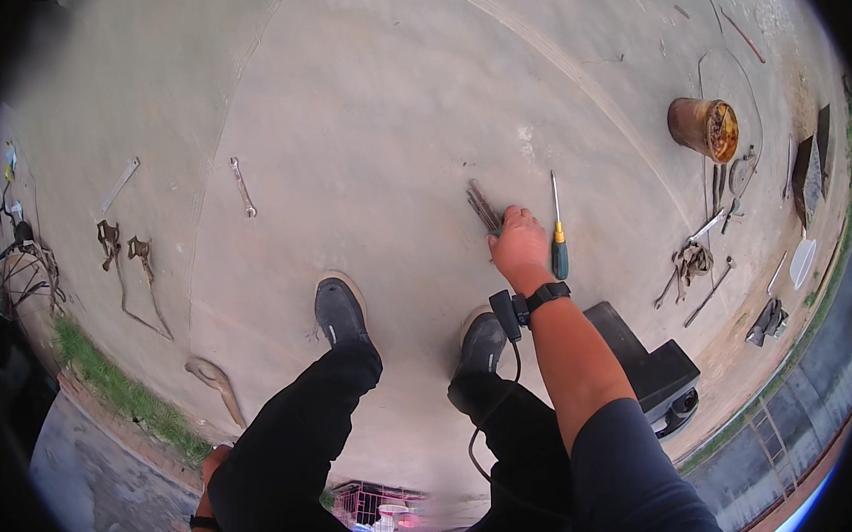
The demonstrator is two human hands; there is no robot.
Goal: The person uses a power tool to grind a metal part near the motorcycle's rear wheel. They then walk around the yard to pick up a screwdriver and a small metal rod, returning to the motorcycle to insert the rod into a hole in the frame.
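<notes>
As I view it remotely, the right hand's grip (pixel 520 246) pinches the near end of rusty metal pieces (pixel 482 207) at the floor (pixel 390 161), left of the screwdriver (pixel 560 248); a slack hold could, I judge, let them splay. Left hand (pixel 216 461) beside the left leg (pixel 289 421), its grip too obscured for me to tell. Rusty can (pixel 689 125): orange-brown contents; pink wire basket (pixel 348 502): pale items (pixel 392 511).

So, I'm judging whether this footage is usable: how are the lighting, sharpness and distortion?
Head view: soft, even light, no hard shadows on the concrete ground; head view: right hand and screwdriver fairly sharp, pink wire cage fading into a smear on its right; head view: strong fisheye bending toward a black rim.
</notes>
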